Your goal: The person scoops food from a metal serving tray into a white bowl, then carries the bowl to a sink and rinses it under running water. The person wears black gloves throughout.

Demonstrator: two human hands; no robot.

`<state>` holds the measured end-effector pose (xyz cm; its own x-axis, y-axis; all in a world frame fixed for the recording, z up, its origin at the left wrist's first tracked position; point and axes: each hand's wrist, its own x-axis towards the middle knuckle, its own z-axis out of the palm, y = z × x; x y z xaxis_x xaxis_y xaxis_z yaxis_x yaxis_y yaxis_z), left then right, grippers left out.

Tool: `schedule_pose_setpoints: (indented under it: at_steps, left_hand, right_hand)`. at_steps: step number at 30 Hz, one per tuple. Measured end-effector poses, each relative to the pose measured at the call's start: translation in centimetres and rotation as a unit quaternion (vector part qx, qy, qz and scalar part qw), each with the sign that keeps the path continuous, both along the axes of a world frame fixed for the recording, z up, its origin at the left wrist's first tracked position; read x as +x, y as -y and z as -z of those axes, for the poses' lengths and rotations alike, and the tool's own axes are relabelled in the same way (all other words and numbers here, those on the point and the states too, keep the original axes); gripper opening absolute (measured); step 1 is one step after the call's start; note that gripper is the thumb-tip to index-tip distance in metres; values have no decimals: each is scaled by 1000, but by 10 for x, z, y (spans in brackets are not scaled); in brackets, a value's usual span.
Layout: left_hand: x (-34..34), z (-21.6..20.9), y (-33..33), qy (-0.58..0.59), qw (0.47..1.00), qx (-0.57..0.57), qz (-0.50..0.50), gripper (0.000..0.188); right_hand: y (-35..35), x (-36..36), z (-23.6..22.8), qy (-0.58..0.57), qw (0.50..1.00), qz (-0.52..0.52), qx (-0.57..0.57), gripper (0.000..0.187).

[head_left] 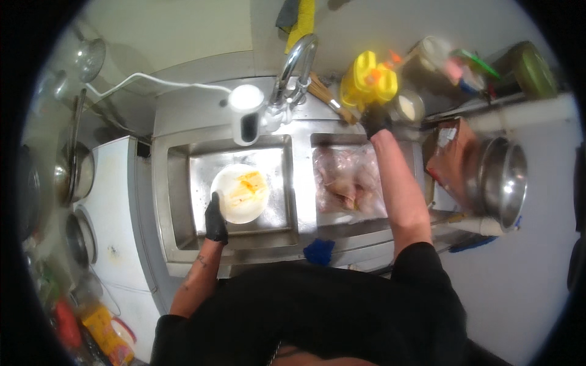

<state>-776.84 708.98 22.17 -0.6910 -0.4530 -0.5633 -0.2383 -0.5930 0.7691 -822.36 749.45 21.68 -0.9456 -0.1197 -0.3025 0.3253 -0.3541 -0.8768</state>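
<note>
My left hand [216, 221], in a black glove, grips the left edge of a white plate [235, 210] over the left sink basin [179, 204]. Orange-yellow residue [249, 185] is smeared across the plate. My right hand [375, 119], also black-gloved, reaches to the back ledge, right beside a yellow jug [358, 79] and a small bowl [409, 106] of pale contents. Its fingers are too dark and hidden to show whether they hold anything. A wooden-handled brush [326, 96] lies just left of that hand.
Clear bags of raw meat [347, 183] fill the right basin. A curved faucet [293, 64] and a white corded device [246, 110] stand behind the sink. Stacked metal bowls [511, 183] are at right. A blue cloth [318, 251] lies on the front edge.
</note>
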Motion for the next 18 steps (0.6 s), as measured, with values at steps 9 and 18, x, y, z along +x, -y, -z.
schedule_pose_setpoints:
  at_steps: [9,18]
  left_hand:
    - [-17,18,4,-17,1000,5,-3,61]
    - [-51,20,-1,4,1000,-13,13,62]
  right_hand:
    - [83,80,-96,84,955,-93,-269,41]
    - [186,63,-30,-109,974,-183,77,39]
